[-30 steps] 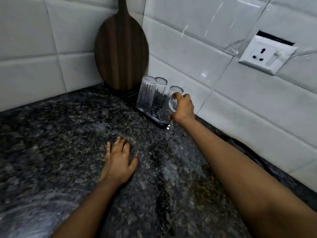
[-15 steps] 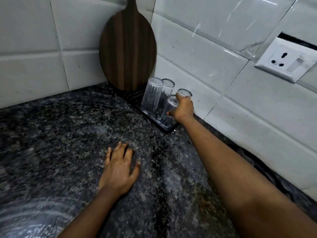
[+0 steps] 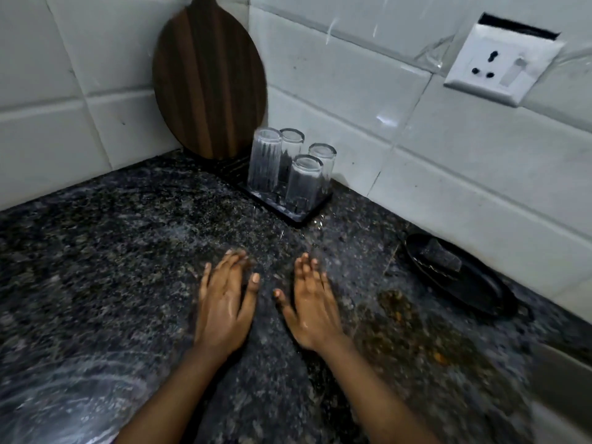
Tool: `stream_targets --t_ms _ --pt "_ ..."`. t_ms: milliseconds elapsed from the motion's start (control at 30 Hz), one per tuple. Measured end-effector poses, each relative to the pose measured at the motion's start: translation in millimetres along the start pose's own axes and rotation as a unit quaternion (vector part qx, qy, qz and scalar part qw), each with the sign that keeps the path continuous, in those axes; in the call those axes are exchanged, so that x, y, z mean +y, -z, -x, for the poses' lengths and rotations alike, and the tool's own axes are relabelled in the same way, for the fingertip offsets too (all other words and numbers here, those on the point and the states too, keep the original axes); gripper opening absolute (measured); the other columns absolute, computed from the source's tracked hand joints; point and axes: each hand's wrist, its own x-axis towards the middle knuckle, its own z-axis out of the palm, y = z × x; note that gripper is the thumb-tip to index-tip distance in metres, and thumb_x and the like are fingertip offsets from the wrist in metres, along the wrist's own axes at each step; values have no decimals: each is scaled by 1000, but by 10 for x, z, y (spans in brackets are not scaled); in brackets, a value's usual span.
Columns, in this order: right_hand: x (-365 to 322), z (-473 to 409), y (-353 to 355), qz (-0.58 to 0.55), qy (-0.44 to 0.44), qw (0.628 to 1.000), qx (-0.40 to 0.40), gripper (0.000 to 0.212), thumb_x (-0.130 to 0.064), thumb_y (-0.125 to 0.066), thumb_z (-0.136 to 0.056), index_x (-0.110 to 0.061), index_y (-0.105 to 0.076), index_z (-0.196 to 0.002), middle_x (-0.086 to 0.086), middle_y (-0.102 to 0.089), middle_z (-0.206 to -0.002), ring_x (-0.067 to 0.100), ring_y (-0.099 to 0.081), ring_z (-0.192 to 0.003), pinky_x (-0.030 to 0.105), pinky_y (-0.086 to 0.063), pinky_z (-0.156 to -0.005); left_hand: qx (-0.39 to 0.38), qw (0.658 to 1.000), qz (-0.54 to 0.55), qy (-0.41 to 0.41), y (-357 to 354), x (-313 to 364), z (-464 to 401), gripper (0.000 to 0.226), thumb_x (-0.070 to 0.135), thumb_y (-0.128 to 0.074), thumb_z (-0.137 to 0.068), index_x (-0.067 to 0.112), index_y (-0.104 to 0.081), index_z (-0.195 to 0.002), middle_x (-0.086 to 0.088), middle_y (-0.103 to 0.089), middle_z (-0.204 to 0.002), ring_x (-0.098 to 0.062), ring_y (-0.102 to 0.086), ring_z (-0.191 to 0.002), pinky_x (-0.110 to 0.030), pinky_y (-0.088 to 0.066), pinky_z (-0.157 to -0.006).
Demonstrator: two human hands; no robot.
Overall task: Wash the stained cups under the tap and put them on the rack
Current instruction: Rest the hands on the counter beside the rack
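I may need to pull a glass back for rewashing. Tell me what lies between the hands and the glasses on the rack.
Nothing visible does. The left hand and right hand lie flat on the granite counter, and only bare wet counter separates them from the four upturned glasses on the black rack. The black dish sits off to the right.

2 bare forearms are showing, no sleeves; the left hand [image 3: 224,302] and right hand [image 3: 312,304] are glistening wet, wearing nothing.
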Motion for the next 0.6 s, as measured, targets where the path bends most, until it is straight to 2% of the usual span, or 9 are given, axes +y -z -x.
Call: stream_targets --t_ms 67,133,267,433,600 --pt "50 37 -7 31 -5 999 -21 75 -58 -13 -93 -10 7 -148 6 12 -157 17 14 -144 36 11 -116 2 997 59 40 -131 193 159 50 42 -27 -92 15 -49 -128 0 -43 -144 -8 -22 -140 -32 -4 -117" --pt "152 34 23 47 -18 998 -37 76 -57 -16 -92 -11 6 -148 6 11 -158 18 13 -144 38 10 -117 -18 995 87 47 -271 398 336 50 41 -27 -92 15 -49 -128 1 -42 -144 -9 -23 -140 -29 -4 -115" --pt "770 188 197 40 -174 984 5 83 -64 -12 -89 -7 3 -148 9 7 -158 22 10 -145 38 7 -118 -70 991 111 16 -499 761 614 49 43 -25 -93 18 -49 -127 2 -44 -142 -9 -24 -141 -27 -3 -115" --pt "1452 890 290 29 -310 949 51 90 -69 -10 -86 -4 4 -147 12 7 -158 23 7 -145 37 3 -119 -139 985 99 -39 -723 1095 877 53 48 -21 -94 18 -48 -129 3 -42 -144 -7 -20 -141 -23 3 -114" --pt "1748 1664 324 15 -433 898 77 92 -70 -15 -86 -4 3 -147 13 5 -158 25 5 -145 38 2 -117 -185 975 67 -104 -823 1168 1054 77 62 -6 -85 15 -44 -133 2 -39 -147 -7 -13 -144 -21 12 -115"
